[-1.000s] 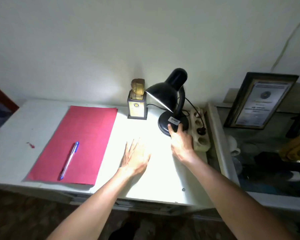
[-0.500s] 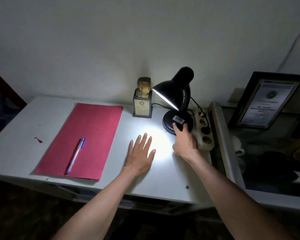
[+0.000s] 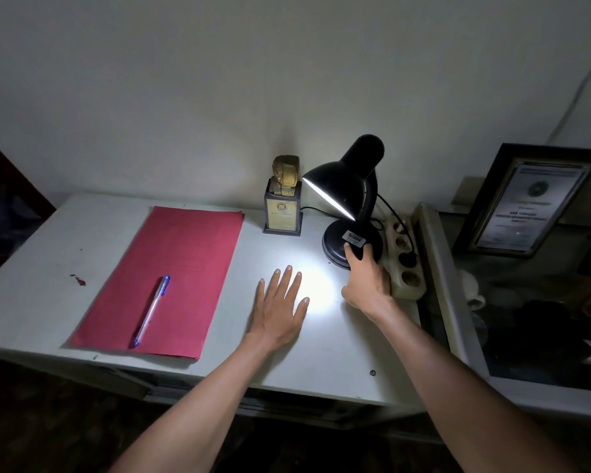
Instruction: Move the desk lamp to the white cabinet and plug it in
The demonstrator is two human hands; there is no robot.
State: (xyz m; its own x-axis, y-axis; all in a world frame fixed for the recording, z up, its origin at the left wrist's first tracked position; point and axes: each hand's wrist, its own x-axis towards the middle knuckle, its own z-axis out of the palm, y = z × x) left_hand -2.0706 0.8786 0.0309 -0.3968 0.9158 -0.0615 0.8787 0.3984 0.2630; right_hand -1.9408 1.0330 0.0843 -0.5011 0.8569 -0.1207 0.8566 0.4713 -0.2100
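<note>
The black desk lamp [image 3: 342, 180] stands lit at the back right of the white cabinet top [image 3: 48, 302], its shade aimed down to the left. Its black cord runs to a plug [image 3: 408, 259] seated in a cream power strip [image 3: 408, 285] just right of the base. My right hand [image 3: 369, 281] is on the front of the lamp's round base, thumb and fingers curled over its rim. My left hand [image 3: 280, 312] lies flat on the cabinet, fingers spread, at the edge of the bright light pool.
A red folder [image 3: 185, 268] with a blue pen [image 3: 151, 308] on it lies to the left. A small gold trophy [image 3: 284, 203] stands by the wall, left of the lamp. A glass-topped case [image 3: 437, 268] adjoins on the right, with a framed certificate [image 3: 526, 203] leaning behind it.
The view has pulled back and shifted a little. My right hand stays on the lamp base, now with thumb and fingers over its rim. The left hand stays flat.
</note>
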